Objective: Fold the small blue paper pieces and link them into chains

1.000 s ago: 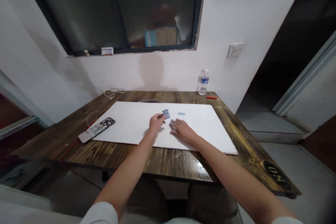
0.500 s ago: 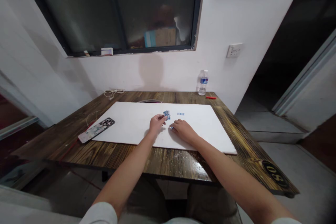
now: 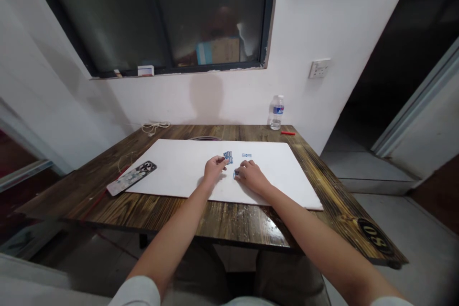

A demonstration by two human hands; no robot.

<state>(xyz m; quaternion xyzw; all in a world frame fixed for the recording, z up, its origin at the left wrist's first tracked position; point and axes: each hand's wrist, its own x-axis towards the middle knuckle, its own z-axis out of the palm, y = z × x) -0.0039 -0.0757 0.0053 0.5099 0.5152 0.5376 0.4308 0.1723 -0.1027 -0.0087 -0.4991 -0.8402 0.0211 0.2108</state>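
Left hand [image 3: 215, 169]: grip together on small blue-printed cards [image 3: 227, 157], over white board [image 3: 172, 167] on wooden bench [image 3: 229, 220]. Right hand [image 3: 253, 177] curled at small blue piece [image 3: 235, 174], can't tell if clamped. Another blue piece [image 3: 246, 155] lies on board.

Small blue-and-white pieces [image 3: 228, 157] lie on white board [image 3: 172, 167].

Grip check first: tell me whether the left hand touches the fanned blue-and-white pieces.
Touching: the head view shows the left hand with its fingers pinching the lower edge of the fanned blue-and-white pieces.
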